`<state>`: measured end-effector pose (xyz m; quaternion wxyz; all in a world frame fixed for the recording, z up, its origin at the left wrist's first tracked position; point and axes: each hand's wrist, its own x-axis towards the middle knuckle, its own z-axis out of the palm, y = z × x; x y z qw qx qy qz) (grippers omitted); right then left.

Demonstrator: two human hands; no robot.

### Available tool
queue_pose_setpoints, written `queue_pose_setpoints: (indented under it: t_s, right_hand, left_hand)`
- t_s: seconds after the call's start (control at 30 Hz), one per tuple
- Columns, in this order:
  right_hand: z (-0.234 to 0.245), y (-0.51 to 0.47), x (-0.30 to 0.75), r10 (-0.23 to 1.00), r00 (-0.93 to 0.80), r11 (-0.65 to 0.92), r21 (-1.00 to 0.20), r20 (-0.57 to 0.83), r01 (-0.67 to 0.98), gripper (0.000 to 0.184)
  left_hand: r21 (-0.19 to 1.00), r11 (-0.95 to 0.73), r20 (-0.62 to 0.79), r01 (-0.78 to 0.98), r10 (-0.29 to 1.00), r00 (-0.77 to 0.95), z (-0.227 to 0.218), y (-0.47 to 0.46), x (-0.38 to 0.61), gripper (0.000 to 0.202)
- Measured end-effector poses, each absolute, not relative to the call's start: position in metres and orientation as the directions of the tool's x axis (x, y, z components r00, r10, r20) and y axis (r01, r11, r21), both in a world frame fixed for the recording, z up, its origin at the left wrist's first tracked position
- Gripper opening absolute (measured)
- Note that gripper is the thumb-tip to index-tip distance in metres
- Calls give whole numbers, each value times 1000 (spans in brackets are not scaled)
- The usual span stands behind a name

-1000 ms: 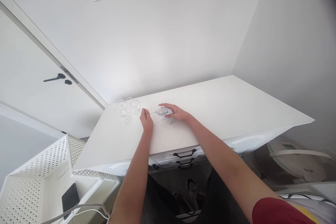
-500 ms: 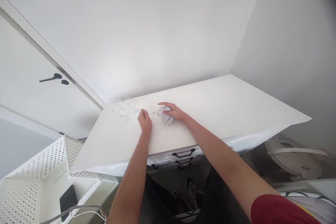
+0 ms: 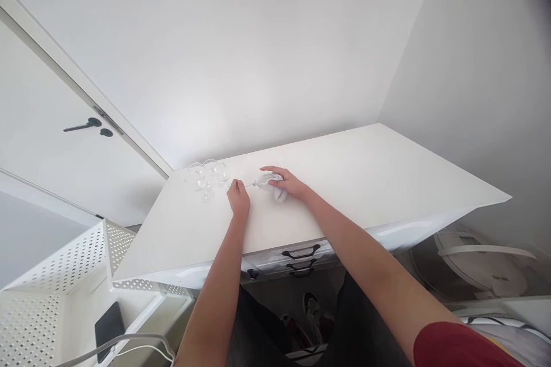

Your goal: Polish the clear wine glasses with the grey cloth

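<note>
A clear stemmed glass (image 3: 262,182) lies sideways above the white table (image 3: 344,183). My left hand (image 3: 239,200) is closed around its foot and stem end. My right hand (image 3: 287,183) is closed on a white cloth (image 3: 279,193) pressed against the glass's bowl. Just left of my left hand, several more clear stemmed glasses (image 3: 206,178) stand together near the table's far left corner.
A white perforated metal cart (image 3: 64,275) stands at lower left, with a dark phone (image 3: 109,330) and a white cable (image 3: 129,344) in it. Drawers with black handles (image 3: 301,255) sit under the table. A white door with a black handle (image 3: 84,125) is at left; a round white appliance (image 3: 482,264) is at lower right.
The cloth under my right hand has shifted slightly around the glass bowl. Both hands stay in nearly the same place on the table.
</note>
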<state>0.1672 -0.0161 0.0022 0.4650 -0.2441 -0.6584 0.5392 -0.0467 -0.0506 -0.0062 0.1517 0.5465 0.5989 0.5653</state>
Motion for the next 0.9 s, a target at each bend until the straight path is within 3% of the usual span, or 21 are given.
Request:
queue_pose_setpoints:
  t_s: [0.13,0.27,0.37,0.53,0.63,0.77,0.83,0.9]
  right_hand:
    - [-2,-15,162,763,-505,391,-910,404,-138,57]
    - [-4,-12,165,888,-373,176,-948,269,-265,70]
    - [-2,-11,171,944,-266,101,-939,195,-330,70]
    - [2,-16,167,834,-389,340,-919,392,-198,79]
    - [0,-17,162,792,-464,395,-912,397,-108,76]
    - [-5,-14,162,846,-472,201,-968,249,-152,73]
    - [-7,-11,165,909,-368,113,-966,196,-234,70]
    - [-6,-10,167,942,-263,131,-951,208,-281,73]
  left_hand:
    - [872,-204,404,445,814,-417,-5,-49,-48,36]
    - [814,-326,490,481,830,-266,1,-54,-44,22]
    - [792,-329,458,515,877,-144,1,-57,-41,22]
    - [860,-249,419,446,842,-339,-5,-52,-46,28]
    - [898,-186,347,398,856,-384,-7,-50,-50,31]
    - [856,-301,449,420,836,-316,-4,-53,-48,23]
    - [801,-360,505,478,835,-218,-2,-55,-45,19]
    - [764,-362,501,534,855,-137,-2,-56,-42,19]
